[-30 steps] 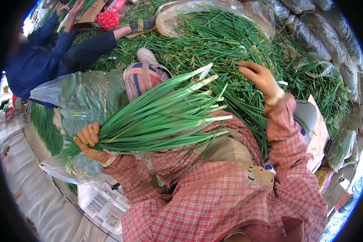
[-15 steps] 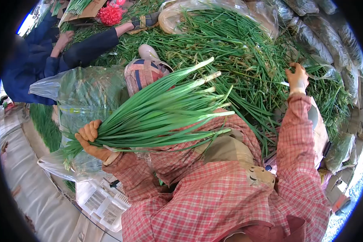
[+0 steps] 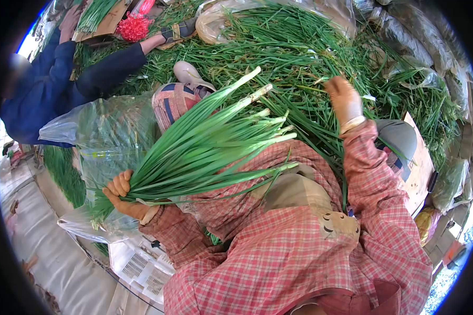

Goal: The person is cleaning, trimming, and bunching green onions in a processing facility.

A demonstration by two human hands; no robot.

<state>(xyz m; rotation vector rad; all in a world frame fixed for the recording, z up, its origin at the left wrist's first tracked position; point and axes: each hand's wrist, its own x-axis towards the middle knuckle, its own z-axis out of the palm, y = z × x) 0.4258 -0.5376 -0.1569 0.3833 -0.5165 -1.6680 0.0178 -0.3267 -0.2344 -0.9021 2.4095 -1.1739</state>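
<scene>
I have the bunch of green stalks at centre-left of the frame, its pale ends fanned toward the upper centre. My left hand, at the left, is clenched around the leaf ends. My right hand, upper right, is over the heap of loose greens; its fingers are bent, and I cannot tell whether they pinch a stalk.

Risks, in my judgement: the bunch is gripped at one end only, so a slackened left hand could let outer stalks slide out. Too hard a squeeze could crush the leaves. The pale ends lie unevenly, and stray stalks could snag on my checked sleeve.

Markings: a yellow strip on the clear plastic bag, left of centre, is illegible. The face-shaped patch, lower right of centre, bears no readable lettering. No brand is legible.
</scene>
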